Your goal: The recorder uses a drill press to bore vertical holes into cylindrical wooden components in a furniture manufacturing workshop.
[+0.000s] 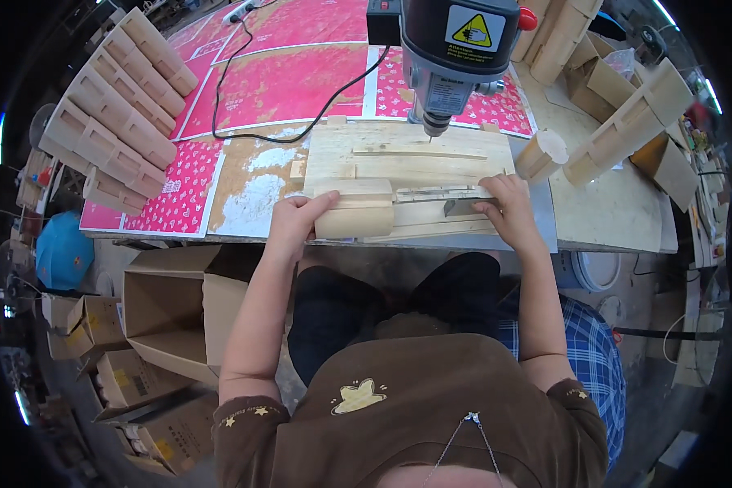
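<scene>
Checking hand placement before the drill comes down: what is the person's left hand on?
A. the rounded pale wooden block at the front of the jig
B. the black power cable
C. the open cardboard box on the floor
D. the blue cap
A: the left hand grips the rounded pale wooden block at the front edge of the flat wooden jig board, under the grey bench drill.

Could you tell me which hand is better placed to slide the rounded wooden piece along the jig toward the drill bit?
The left hand: it already grips the rounded wooden piece at its left end. The right hand rests further right on the wooden jig, near its front edge, apparently steadying it below the drill press.
</scene>
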Demonstrator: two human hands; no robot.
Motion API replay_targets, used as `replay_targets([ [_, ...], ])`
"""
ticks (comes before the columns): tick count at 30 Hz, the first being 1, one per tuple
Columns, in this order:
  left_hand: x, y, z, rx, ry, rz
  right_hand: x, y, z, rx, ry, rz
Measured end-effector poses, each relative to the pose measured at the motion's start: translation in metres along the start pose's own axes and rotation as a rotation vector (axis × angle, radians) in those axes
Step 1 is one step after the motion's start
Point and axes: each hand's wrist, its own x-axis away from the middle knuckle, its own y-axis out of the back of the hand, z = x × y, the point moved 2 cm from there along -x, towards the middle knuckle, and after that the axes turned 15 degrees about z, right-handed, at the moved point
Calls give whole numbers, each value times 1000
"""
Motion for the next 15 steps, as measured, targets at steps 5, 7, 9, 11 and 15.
replay_targets([
  [5,-8,-18,2,134,-27,-32,3,1,0,12,7,-25],
  [7,-13,-18,3,124,8,10,5,2,-2,8,-7,-22],
  [9,-17,-18,5,137,27,50,6,3,-4,3,-12,-19],
  [11,-20,-19,5,144,65,69,7,4,-5,-55,2,19],
  [15,-21,-40,9,111,71,91,5,1,-1,-15,22,16],
])
